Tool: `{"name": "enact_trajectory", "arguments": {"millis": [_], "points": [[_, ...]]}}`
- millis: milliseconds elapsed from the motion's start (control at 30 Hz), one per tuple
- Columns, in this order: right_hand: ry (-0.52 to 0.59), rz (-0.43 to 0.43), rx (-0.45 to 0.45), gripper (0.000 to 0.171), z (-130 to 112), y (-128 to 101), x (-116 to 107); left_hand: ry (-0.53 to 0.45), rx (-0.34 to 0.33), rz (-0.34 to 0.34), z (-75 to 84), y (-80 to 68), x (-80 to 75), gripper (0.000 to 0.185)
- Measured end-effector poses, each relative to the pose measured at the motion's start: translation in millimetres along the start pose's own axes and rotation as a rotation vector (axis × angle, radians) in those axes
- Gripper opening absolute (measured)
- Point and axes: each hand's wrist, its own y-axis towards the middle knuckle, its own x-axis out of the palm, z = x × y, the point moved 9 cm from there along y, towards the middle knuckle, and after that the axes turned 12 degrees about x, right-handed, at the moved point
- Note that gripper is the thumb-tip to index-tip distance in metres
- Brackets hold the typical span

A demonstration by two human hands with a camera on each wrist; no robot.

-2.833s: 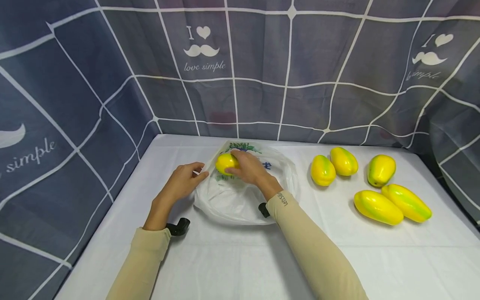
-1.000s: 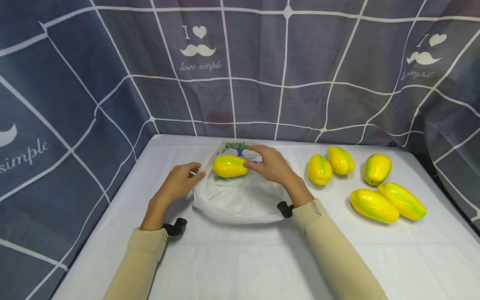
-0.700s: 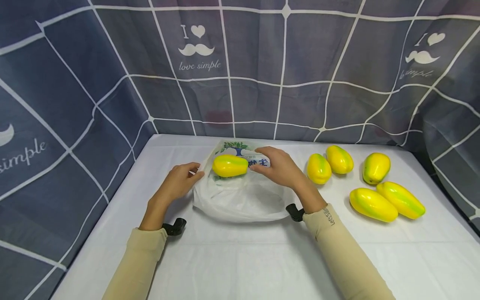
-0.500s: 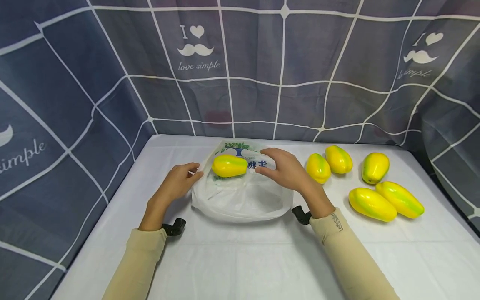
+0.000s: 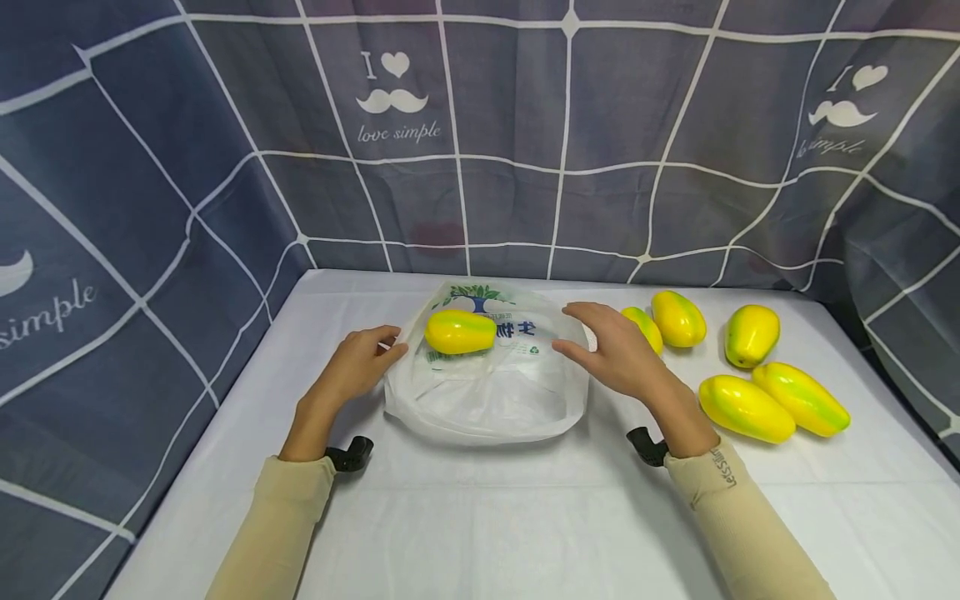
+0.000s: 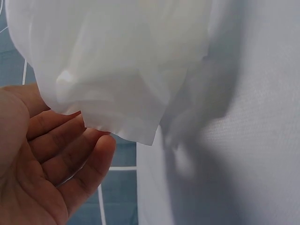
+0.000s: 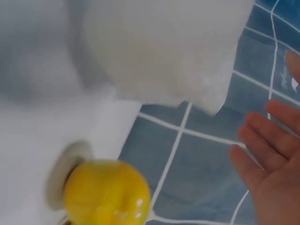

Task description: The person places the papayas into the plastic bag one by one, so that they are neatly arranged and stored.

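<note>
White plastic bag [image 5: 487, 392] held one yellow papaya [image 5: 460, 331]; your left hand [image 5: 358, 363] pinched its left edge, your right hand [image 5: 617, 353] hovered wide open, holding nothing.

A white table [image 5: 480, 517] stands in front of a dark blue curtain [image 5: 525, 125] with white lines and a moustache picture.
</note>
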Motion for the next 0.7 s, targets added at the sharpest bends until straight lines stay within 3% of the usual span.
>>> {"name": "enact_trajectory", "arguments": {"millis": [167,433,700], "points": [[0.028,0.072,-0.019,0.054,14.8,-8.6,-12.1,0.002,-0.006,-0.005,-0.7,0.5,1.0,0.044],[0.037,0.06,0.034,0.052,46.3,-16.7,-27.2,0.002,-0.001,-0.006,-0.2,0.9,0.4,0.044],[0.011,0.04,0.089,0.053,75.6,-21.1,-25.5,-0.003,-0.038,-0.023,-1.8,0.6,2.9,0.047]]}}
